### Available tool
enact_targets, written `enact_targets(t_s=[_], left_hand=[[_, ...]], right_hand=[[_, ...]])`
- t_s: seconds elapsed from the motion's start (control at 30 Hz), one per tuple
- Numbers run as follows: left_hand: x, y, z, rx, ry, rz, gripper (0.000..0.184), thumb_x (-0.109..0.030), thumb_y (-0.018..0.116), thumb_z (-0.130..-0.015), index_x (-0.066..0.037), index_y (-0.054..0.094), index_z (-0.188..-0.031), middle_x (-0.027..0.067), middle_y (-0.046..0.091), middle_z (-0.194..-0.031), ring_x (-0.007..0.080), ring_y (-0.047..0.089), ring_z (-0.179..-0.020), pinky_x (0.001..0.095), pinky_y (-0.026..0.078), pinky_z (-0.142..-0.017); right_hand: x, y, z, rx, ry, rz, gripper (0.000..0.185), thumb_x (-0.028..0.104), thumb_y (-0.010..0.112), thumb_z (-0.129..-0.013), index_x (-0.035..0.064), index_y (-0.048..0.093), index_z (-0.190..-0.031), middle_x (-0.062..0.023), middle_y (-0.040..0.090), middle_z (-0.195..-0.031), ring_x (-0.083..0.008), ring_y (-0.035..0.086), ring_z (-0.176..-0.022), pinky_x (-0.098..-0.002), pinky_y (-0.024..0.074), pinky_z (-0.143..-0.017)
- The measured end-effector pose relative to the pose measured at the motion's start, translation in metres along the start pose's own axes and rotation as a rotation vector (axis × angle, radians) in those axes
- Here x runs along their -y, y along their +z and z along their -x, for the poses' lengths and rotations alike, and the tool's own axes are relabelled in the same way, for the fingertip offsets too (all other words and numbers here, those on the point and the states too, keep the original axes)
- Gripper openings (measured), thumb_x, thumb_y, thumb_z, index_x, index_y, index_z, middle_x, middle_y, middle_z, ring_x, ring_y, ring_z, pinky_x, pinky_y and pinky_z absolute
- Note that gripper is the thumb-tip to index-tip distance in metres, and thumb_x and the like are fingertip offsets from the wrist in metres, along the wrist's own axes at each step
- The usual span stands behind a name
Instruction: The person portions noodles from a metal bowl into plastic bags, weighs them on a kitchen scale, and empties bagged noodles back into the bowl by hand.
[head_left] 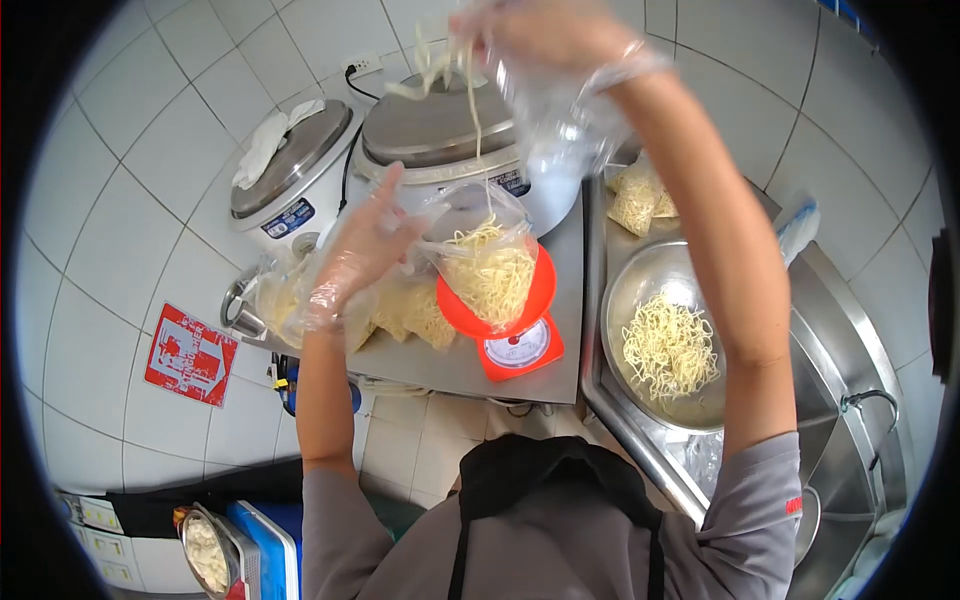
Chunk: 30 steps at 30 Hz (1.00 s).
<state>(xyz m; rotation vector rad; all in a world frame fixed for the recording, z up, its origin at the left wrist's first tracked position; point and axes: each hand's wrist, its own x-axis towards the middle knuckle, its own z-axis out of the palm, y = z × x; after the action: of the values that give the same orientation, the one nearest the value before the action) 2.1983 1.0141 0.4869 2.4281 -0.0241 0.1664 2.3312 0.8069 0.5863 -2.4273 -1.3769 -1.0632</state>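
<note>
My right hand, in a clear plastic glove and slightly blurred, is raised high with pale yellow noodles in its grip. One long strand trails down into a clear plastic bag that is partly filled with noodles. The bag rests in the orange pan of a kitchen scale. Also gloved, my left hand is at the bag's left rim, its fingers closed on the plastic and one finger pointing up. Filled noodle bags lie below and beside this hand.
Two large rice cookers stand behind the scale on the steel table. At right, a metal bowl holds loose noodles, with bagged noodles behind it. A sink faucet is farther right.
</note>
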Motion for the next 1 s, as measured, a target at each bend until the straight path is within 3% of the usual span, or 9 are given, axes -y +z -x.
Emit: enact_targets(t_s=[0.17, 0.3, 0.57, 0.7, 0.77, 0.8, 0.87, 0.97, 1.0], left_hand=[[0.005, -0.012, 0.005, -0.219, 0.142, -0.175, 0.066, -0.020, 0.064, -0.082, -0.014, 0.031, -0.139, 0.0034, 0.049, -0.094, 0.0084, 0.051, -0.065, 0.0232, 0.047, -0.058], [-0.005, -0.021, 0.016, -0.302, 0.183, -0.039, 0.069, -0.030, 0.066, -0.079, -0.014, 0.034, -0.138, 0.0067, 0.052, -0.096, 0.0108, 0.048, -0.063, 0.0261, 0.044, -0.064], [-0.012, -0.019, 0.028, -0.371, 0.208, 0.002, 0.062, -0.024, 0.065, -0.080, -0.011, 0.039, -0.135, 0.0073, 0.050, -0.100, 0.0124, 0.051, -0.079, 0.0268, 0.046, -0.070], [-0.011, -0.019, 0.033, -0.296, 0.208, -0.061, 0.052, -0.022, 0.063, -0.082, -0.009, 0.047, -0.129, 0.0090, 0.051, -0.100, 0.0137, 0.052, -0.082, 0.0276, 0.047, -0.069], [-0.013, -0.015, 0.037, -0.267, 0.221, -0.095, 0.045, -0.022, 0.062, -0.083, -0.007, 0.052, -0.124, 0.0094, 0.051, -0.101, 0.0140, 0.052, -0.082, 0.0282, 0.047, -0.069], [-0.013, -0.015, 0.038, -0.241, 0.250, -0.110, 0.042, -0.022, 0.062, -0.083, -0.006, 0.054, -0.121, 0.0095, 0.051, -0.102, 0.0140, 0.052, -0.081, 0.0280, 0.047, -0.068], [-0.013, -0.013, 0.037, -0.193, 0.311, -0.141, 0.036, -0.021, 0.060, -0.084, -0.004, 0.057, -0.115, 0.0096, 0.052, -0.104, 0.0140, 0.052, -0.080, 0.0275, 0.047, -0.067], [-0.023, -0.007, 0.041, -0.063, 0.398, -0.140, 0.029, -0.020, 0.058, -0.086, -0.003, 0.059, -0.109, 0.0082, 0.056, -0.098, 0.0122, 0.052, -0.070, 0.0263, 0.046, -0.061], [-0.030, -0.005, 0.045, -0.002, 0.314, -0.160, 0.027, -0.020, 0.058, -0.086, -0.003, 0.060, -0.108, 0.0071, 0.057, -0.094, 0.0114, 0.051, -0.066, 0.0260, 0.046, -0.059]], right_hand=[[0.009, -0.065, 0.031, -0.058, 0.280, -0.352, 0.028, 0.026, 0.058, -0.075, 0.0055, 0.063, -0.094, -0.0155, 0.064, -0.079, -0.0291, 0.063, -0.074, -0.0388, 0.0496, -0.071], [-0.002, -0.104, 0.070, -0.141, 0.337, -0.368, 0.027, 0.026, 0.058, -0.076, 0.0058, 0.064, -0.092, -0.0147, 0.064, -0.079, -0.0287, 0.063, -0.075, -0.0386, 0.0494, -0.071], [-0.021, -0.156, 0.172, -0.249, 0.456, -0.361, 0.024, 0.026, 0.057, -0.077, 0.0065, 0.065, -0.089, -0.0131, 0.064, -0.078, -0.0278, 0.062, -0.075, -0.0383, 0.0490, -0.071], [-0.032, -0.128, 0.247, -0.024, 0.640, -0.423, 0.024, 0.027, 0.057, -0.077, 0.0068, 0.066, -0.087, -0.0123, 0.064, -0.078, -0.0274, 0.062, -0.075, -0.0382, 0.0488, -0.071], [-0.039, -0.082, 0.295, 0.282, 0.712, -0.372, 0.020, 0.021, 0.061, -0.073, 0.0031, 0.065, -0.080, -0.0107, 0.062, -0.070, -0.0208, 0.060, -0.065, -0.0326, 0.0482, -0.063], [-0.039, -0.067, 0.312, 0.491, 0.861, -0.439, 0.019, 0.020, 0.062, -0.073, 0.0020, 0.065, -0.074, -0.0089, 0.061, -0.068, -0.0143, 0.057, -0.062, -0.0289, 0.0469, -0.060], [-0.040, -0.043, 0.337, 0.814, 0.597, -0.156, 0.020, 0.019, 0.062, -0.071, 0.0010, 0.065, -0.081, -0.0088, 0.063, -0.077, -0.0196, 0.060, -0.073, -0.0313, 0.0473, -0.069], [-0.019, -0.031, 0.332, 0.646, 0.975, -0.242, 0.019, 0.021, 0.060, -0.073, 0.0033, 0.066, -0.076, -0.0101, 0.063, -0.083, -0.0231, 0.059, -0.080, -0.0338, 0.0458, -0.074], [-0.013, -0.026, 0.325, 0.605, 0.922, -0.272, 0.022, 0.024, 0.059, -0.075, 0.0037, 0.066, -0.075, -0.0111, 0.063, -0.081, -0.0238, 0.059, -0.079, -0.0348, 0.0461, -0.073]])
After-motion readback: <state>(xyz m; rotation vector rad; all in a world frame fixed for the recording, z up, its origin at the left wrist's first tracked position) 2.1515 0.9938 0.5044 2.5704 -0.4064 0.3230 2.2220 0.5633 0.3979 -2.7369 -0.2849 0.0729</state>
